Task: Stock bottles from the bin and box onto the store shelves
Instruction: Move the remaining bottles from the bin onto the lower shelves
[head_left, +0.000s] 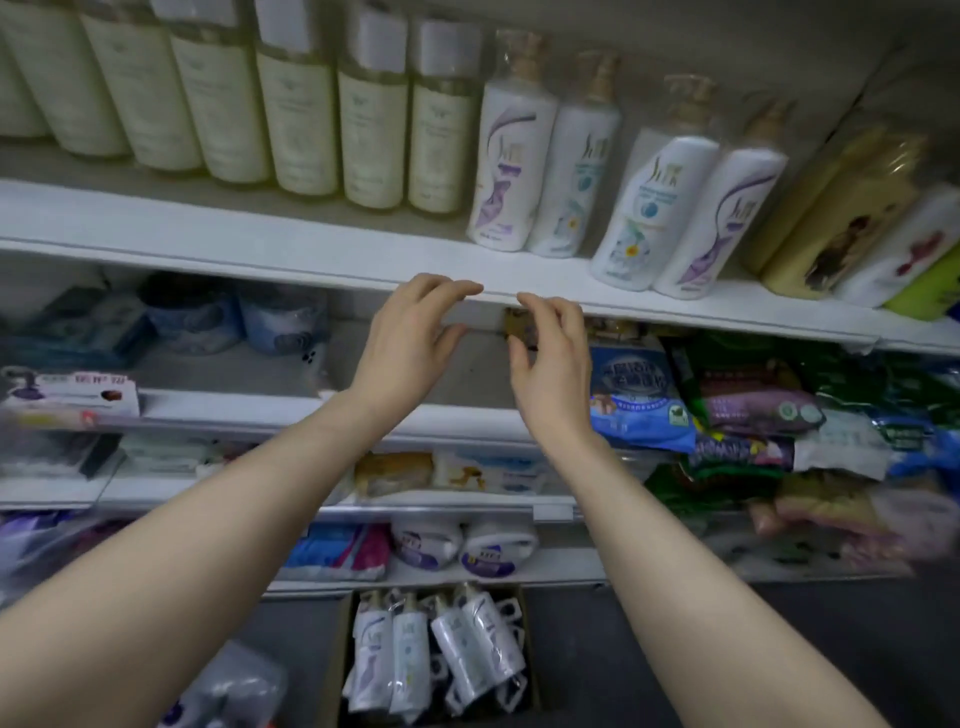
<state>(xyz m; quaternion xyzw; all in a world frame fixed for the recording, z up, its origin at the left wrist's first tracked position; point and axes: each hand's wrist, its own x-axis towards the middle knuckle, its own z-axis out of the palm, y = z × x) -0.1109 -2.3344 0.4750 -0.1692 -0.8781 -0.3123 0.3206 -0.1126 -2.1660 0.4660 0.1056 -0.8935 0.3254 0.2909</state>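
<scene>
Store shelves are filling the view in front of me, stacked one above another. On the upper shelf (234, 228) a row of cream bottles (296, 119) is standing at the left. Just beside them, white pump bottles (511, 156) with purple and blue labels are standing close together in clear wrap. Yellow bottles (831, 208) are leaning at the far right.

I am reaching up with both bare arms toward the front edge of that upper shelf. My left grip (410, 338) is hovering at the edge, fingers loosely curved over the lip and thumb below, with nothing visible inside it. I cannot tell whether the fingertips are touching the shelf. My right grip (553, 358) is hanging just beside it, fingers and thumb half curled and apart, also holding nothing I can see. A small brown thing (517, 321) is showing under the shelf lip right behind its fingers; whether they are touching it is unclear.

Blue and green soft packs (634, 395) are lying piled on the lower shelves at the right.

Down between my forearms, a cardboard box (337, 665) is sitting on the dark floor (649, 649) against the bottom shelf. Wrapped bottles (447, 654), white like the pump bottles above, are lying inside it, well apart from both grips.
</scene>
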